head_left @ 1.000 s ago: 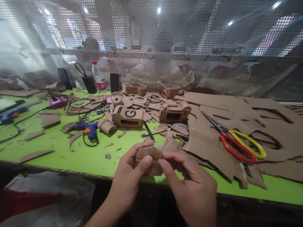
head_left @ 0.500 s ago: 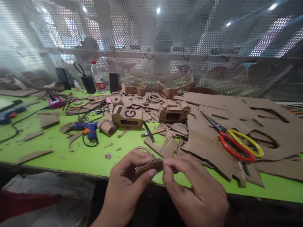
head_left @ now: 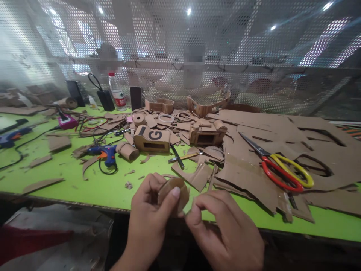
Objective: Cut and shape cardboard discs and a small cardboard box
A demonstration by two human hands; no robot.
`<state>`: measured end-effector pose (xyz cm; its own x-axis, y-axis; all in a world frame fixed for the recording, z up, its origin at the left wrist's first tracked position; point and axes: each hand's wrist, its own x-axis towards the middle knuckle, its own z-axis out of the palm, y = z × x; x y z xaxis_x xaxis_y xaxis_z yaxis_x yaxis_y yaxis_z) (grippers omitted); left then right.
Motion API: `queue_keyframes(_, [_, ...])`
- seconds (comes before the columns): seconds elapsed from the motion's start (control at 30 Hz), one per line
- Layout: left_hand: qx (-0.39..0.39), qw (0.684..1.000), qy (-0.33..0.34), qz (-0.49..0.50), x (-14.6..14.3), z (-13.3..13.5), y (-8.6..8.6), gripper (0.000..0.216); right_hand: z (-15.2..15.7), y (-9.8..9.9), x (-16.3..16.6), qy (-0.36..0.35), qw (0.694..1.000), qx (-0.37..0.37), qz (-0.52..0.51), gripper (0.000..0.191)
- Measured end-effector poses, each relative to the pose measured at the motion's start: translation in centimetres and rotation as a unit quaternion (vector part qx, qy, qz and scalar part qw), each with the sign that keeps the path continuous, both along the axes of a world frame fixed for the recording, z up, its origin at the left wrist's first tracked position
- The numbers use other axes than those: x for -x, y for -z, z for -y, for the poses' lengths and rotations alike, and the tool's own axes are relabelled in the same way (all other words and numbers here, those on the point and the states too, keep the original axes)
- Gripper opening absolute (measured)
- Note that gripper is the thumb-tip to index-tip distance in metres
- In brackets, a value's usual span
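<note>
A small rounded cardboard piece [head_left: 182, 190] is gripped in my left hand [head_left: 153, 214], above the front edge of the table. My left thumb lies across its face, with the fingers behind. Close to its lower right edge, the thumb and forefinger of my right hand [head_left: 225, 226] are pinched together. What sits in that pinch is too small to make out. Beyond my hands lie a torn cardboard scrap [head_left: 197, 175], a yellow craft knife [head_left: 187, 156] and a dark pen-like stick [head_left: 177, 156].
Scissors [head_left: 270, 158] with red and yellow handles rest on large cardboard sheets [head_left: 242, 173] at right. A blue glue gun [head_left: 108, 155], a cardboard box shape [head_left: 152, 139] marked "G" and another cardboard frame [head_left: 208, 133] stand mid-table. Behind are a water bottle [head_left: 117, 94] and perforated panel [head_left: 163, 45].
My left hand has turned the cardboard piece from edge-on to show its flat face. My right hand has moved down and slightly left, from its end to its lower right edge.
</note>
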<state>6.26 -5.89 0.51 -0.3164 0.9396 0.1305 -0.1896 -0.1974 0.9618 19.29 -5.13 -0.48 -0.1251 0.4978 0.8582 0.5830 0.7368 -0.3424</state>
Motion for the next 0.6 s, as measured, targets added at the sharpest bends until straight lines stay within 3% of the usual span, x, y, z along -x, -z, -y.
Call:
queue_keyframes(0.2, [0.005,0.988,0.127,0.092,0.2,0.6,0.8,0.022,0.4,-1.0,1.3,-0.06,0.983,0.113,-0.127,0.015])
queue_keyframes(0.27, [-0.008,0.986,0.16,0.043,0.4,1.1,1.2,0.014,0.4,-1.2,1.3,-0.068,0.976,0.157,-0.138,0.012])
queue_keyframes(0.43, [-0.007,0.972,0.189,-0.141,1.1,2.3,1.3,0.04,1.1,-1.6,0.8,-0.07,0.965,0.18,-0.179,0.01])
queue_keyframes(0.6, [-0.053,0.957,0.192,-0.209,1.0,3.6,0.2,0.047,2.3,-1.7,0.3,-0.103,0.957,0.19,-0.193,0.017])
